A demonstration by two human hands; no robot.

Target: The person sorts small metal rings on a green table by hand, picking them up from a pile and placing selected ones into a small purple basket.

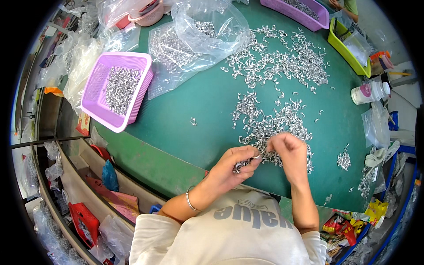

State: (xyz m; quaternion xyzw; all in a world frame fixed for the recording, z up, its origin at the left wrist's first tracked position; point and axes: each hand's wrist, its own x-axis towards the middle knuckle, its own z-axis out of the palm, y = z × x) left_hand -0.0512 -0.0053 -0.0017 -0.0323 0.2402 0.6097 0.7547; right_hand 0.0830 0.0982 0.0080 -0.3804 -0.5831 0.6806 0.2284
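Many small, curved, shiny metal pieces lie in a loose heap on the green tabletop. At the heap's near left edge, my left hand is closed round several of these pieces, with one pinched near the thumb and fingertips. Just to its right, my right hand is bent down over the near side of the heap, its fingers curled toward the pieces. Its fingertips are partly hidden, so whether they hold a piece does not show. A silver bangle circles my left wrist.
A purple basket of metal pieces stands at the left, beside a clear plastic bag of more. A second purple basket and a yellow-green bin stand far right. A white bottle and a small pile lie right.
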